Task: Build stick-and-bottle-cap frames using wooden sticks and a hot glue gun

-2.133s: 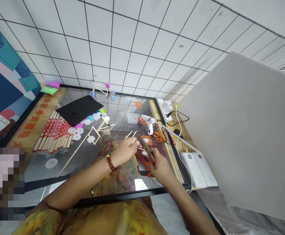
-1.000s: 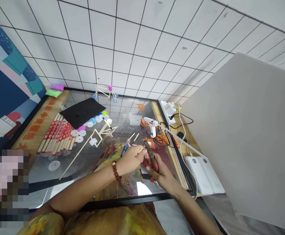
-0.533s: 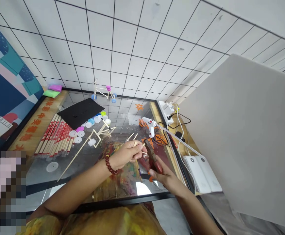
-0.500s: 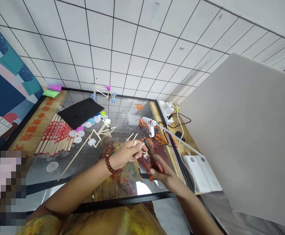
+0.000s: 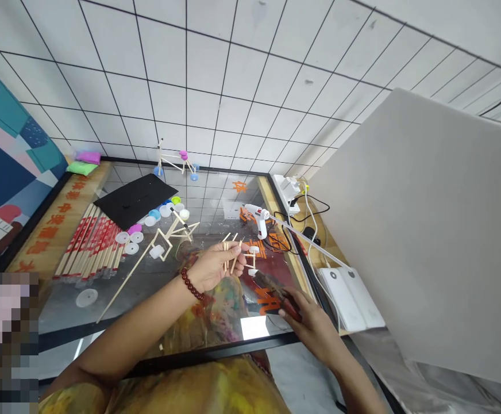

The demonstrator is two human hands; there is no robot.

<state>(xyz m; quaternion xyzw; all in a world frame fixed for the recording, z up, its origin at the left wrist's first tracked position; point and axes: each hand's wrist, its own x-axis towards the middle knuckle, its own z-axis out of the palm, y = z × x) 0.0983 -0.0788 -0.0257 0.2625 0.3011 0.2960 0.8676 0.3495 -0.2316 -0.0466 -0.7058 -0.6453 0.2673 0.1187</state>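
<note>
My left hand [image 5: 213, 265] is turned palm up over the glass table [image 5: 147, 299], its fingers loosely curled round several short wooden sticks [image 5: 228, 257]. A bead bracelet [image 5: 190, 285] circles that wrist. My right hand [image 5: 312, 319] sits lower and to the right, closed on red-handled pliers [image 5: 276, 290] whose jaws point up and left toward the sticks. The two hands are apart.
A stick frame with white wheels [image 5: 164, 241] lies left of the hands. Packs of chopsticks [image 5: 91, 241], coloured discs [image 5: 155, 215], a black sheet [image 5: 132, 198], a white glue gun [image 5: 257, 215], cables, white power boxes [image 5: 349, 296] and a grey board [image 5: 427, 230] surround them. A small stick model [image 5: 175, 161] stands by the wall.
The pliers left the sticks; my right hand dropped down and to the right with them. My left hand turned palm up, showing the short sticks.
</note>
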